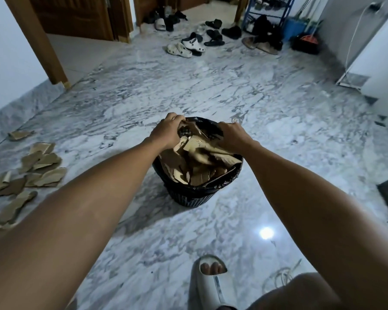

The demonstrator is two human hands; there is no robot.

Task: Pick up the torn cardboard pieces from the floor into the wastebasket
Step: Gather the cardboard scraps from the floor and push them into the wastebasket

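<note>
Both arms are stretched out over the wastebasket (189, 195), a black mesh one with a black bag liner, sitting on the marble floor (211, 86) pretty much dead centre. It's stuffed with torn cardboard pieces (199, 159) that stick up past the rim. The left hand (167, 130) is at the far left edge of the basket with its fingers (177, 119) curled down around a piece of cardboard near the rim, and the right hand (231, 136) is on the other side, fingers curled tight on the top of the cardboard pile, though I can't tell exactly which piece it has. There's a whole scatter of loose cardboard pieces (29, 173) lying on the floor off to the left, well apart from the basket. A foot in a white slide sandal (213, 285) shows at the bottom, and there's a bunch of shoes (188, 44) by the far doorway.
</note>
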